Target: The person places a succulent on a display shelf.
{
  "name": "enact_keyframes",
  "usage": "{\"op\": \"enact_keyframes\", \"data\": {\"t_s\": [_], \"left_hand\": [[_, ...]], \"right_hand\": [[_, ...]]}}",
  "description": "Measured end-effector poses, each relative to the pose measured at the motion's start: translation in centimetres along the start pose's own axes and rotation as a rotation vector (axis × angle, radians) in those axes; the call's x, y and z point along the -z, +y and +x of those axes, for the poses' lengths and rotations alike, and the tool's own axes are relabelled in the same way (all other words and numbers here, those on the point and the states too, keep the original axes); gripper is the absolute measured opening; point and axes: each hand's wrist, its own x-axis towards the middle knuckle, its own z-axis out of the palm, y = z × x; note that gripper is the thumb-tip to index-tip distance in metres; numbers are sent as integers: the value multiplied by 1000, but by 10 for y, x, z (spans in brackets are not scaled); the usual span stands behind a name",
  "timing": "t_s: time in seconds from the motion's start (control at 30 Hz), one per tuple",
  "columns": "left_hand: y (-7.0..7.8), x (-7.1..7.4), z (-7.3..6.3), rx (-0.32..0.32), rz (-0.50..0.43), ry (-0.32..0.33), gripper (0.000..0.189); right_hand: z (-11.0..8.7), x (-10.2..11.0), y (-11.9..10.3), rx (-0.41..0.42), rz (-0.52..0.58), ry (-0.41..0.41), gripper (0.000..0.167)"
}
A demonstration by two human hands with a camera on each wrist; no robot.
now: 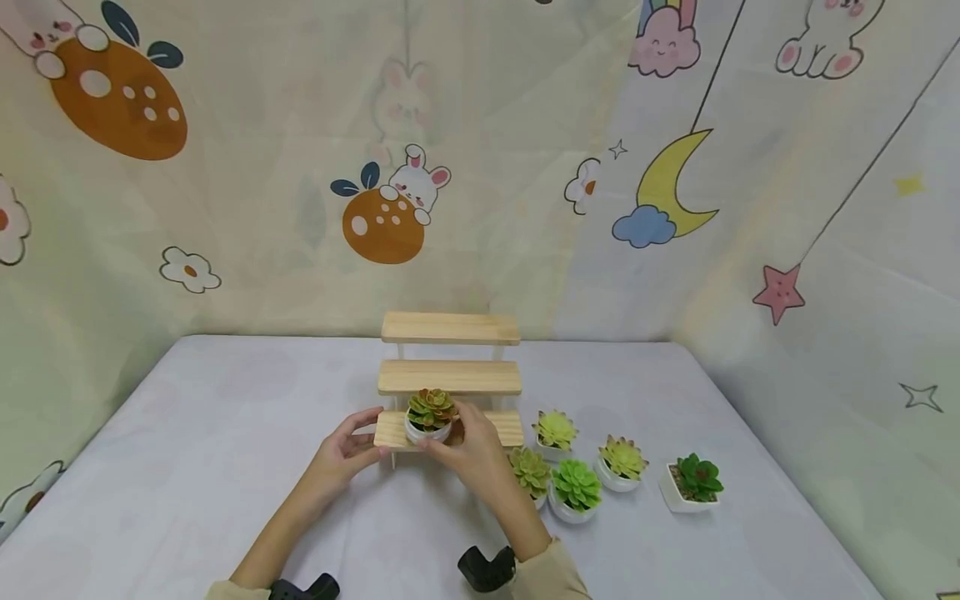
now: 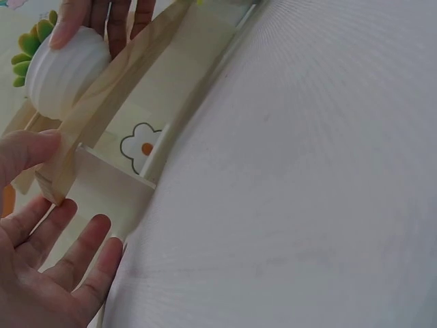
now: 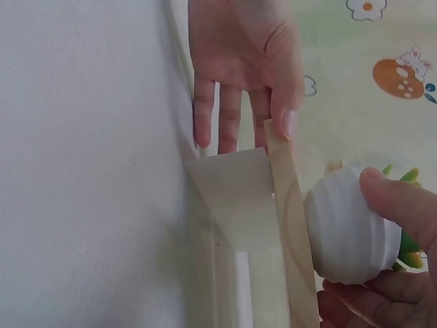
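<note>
The wooden stand (image 1: 450, 377) has three boards, and at the front edge of its lowest board (image 1: 508, 427) both hands are working. The left hand (image 1: 345, 450) is at the left end of the stand: its thumb (image 2: 31, 152) lies on the board's edge and the nearest fingertips come to the end from the other side, so it holds this corner lightly, while the ring and little fingers (image 2: 85, 254) are spread apart, away from the wood. The right hand (image 1: 477, 450) is in front of the stand, and its fingers are opened only as wide as the round white pot (image 3: 349, 229), with the thumb on one side and the fingers curled on the other. This pot, with its reddish-green succulent (image 1: 431, 408), is on the lowest board, left of the stand's middle; its base seems to touch the wood. To the right of the stand, on the white tablecloth (image 1: 262, 408), there are four more round potted succulents (image 1: 576, 485) near together, and farthest from it one dark green plant (image 1: 699, 477) in a square pot (image 1: 686, 500).
</note>
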Motion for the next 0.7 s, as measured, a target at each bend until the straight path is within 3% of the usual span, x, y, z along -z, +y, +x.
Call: {"op": "enact_keyframes", "data": {"t_s": [0.47,0.7], "left_hand": [[3,-2,1,-8,-20,-8,59],[1,0,-1,2,-20,6,60]], "right_hand": [[2,5,-1,-54,23,9,69],[-1,26,-1,-28,96,-33,67]]}}
